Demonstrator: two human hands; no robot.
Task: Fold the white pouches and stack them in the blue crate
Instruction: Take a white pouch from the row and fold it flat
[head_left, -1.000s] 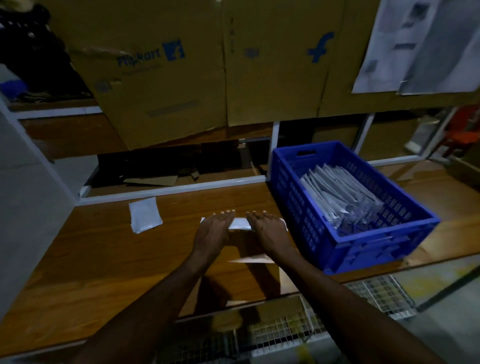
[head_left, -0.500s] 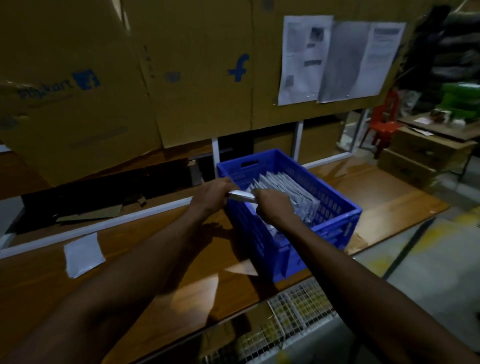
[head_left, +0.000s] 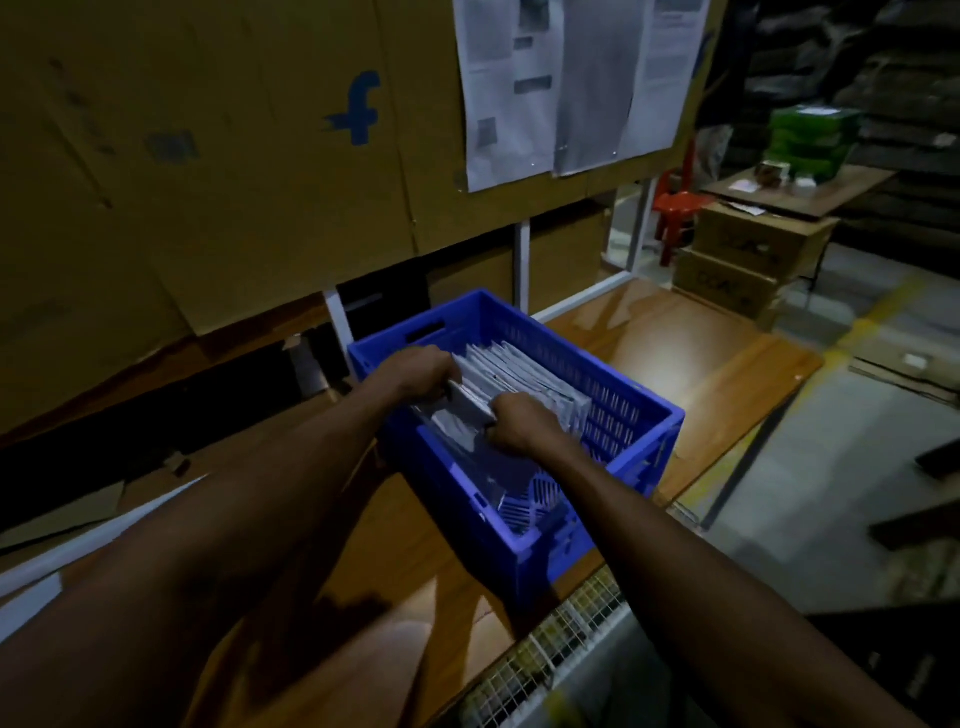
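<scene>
Both hands are down inside the blue crate, which sits on the wooden tabletop near its front edge. The left hand has its fingers curled over the far end of a folded white pouch, and the right hand is curled round the near end of the same pouch, so the two grip it between them. The pouch stands on edge, pressed against the near face of a row of folded pouches that fills the back half of the crate, packed upright and leaning a little. The front part of the crate floor shows bare, with its slotted bottom catching some light. Behind the table rises a wall of brown cardboard printed with a blue letter f, and several printed paper sheets are pinned to it at the upper right. Along the table's front edge runs a white wire mesh. Off to the right, well apart from the crate, stand stacked cardboard boxes, a red plastic stool and a pile of green packs on another table. The room is dim.
</scene>
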